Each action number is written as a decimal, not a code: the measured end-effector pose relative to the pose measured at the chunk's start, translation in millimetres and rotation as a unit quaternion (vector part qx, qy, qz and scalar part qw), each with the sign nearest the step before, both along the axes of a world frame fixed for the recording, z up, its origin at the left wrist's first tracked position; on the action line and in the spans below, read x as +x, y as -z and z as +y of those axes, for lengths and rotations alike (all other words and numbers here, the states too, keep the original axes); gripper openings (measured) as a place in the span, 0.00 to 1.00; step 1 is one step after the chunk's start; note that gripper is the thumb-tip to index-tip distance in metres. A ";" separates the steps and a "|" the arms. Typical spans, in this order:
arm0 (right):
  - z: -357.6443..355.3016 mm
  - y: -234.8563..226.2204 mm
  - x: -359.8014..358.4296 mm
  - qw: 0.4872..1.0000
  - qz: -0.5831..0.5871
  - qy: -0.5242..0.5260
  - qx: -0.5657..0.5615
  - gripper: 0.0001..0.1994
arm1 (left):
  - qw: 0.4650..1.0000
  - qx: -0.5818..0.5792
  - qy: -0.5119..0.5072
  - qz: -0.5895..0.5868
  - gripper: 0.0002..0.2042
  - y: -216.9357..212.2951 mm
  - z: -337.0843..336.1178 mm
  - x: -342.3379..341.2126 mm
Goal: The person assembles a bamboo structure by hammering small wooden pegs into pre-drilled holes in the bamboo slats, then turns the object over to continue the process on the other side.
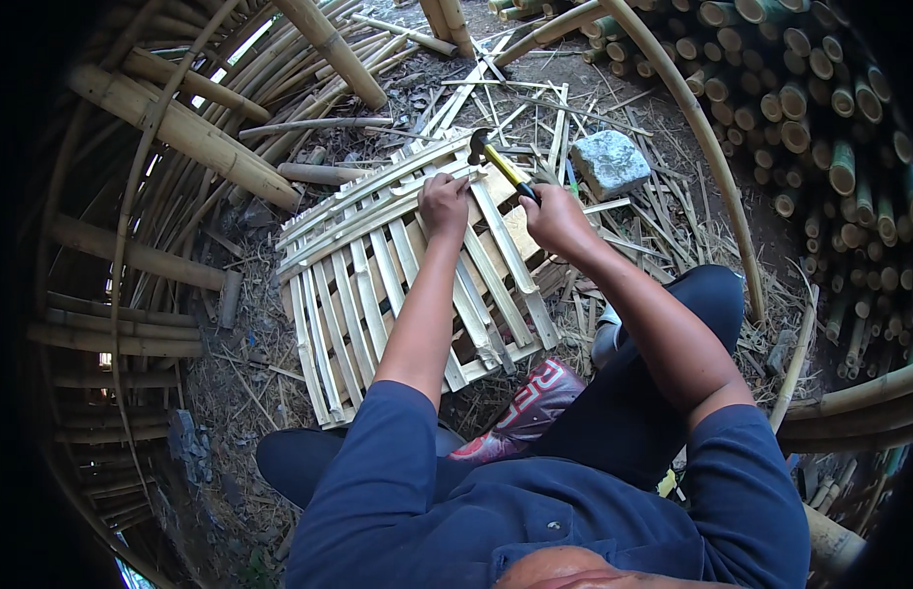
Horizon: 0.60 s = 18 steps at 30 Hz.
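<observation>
A panel of split bamboo slats point(364, 278) lies in front of me, its long strips crossed by a few others near the far side. My left hand point(444, 205) is closed at the far right part of the panel, over a crossing slat point(334, 239). Whatever its fingertips pinch is too small or hidden to make out. A claw hammer point(503, 167) with a yellow and black handle is gripped in my right hand point(558, 220). The hammer's dark head is raised just beyond my left fingers, above the panel's far right corner.
A rough pale stone block point(611, 164) sits right of the panel. Bamboo offcuts and thin strips point(563, 123) litter the ground. Cut bamboo poles point(795, 98) are stacked at the far right. A curved bamboo pole point(707, 128) arches nearby, and a bamboo frame point(182, 133) stands left.
</observation>
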State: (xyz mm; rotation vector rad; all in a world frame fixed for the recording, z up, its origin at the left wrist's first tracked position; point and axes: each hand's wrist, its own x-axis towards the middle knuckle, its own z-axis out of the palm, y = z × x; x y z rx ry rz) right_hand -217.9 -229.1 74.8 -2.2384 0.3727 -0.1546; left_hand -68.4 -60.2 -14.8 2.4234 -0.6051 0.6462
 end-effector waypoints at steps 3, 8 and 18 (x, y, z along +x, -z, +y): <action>8.5 -9.7 1.3 0.999 0.044 -0.015 0.000 0.17 | 0.989 0.064 -0.039 0.127 0.10 -10.0 6.3 -8.4; 7.3 9.1 6.0 0.999 0.001 -0.014 -0.045 0.17 | 0.987 0.113 -0.019 0.110 0.21 -9.8 16.3 -33.5; 16.4 27.1 -5.4 0.988 -0.138 -0.031 -0.056 0.15 | 0.979 0.152 -0.046 0.124 0.31 13.1 23.9 -48.5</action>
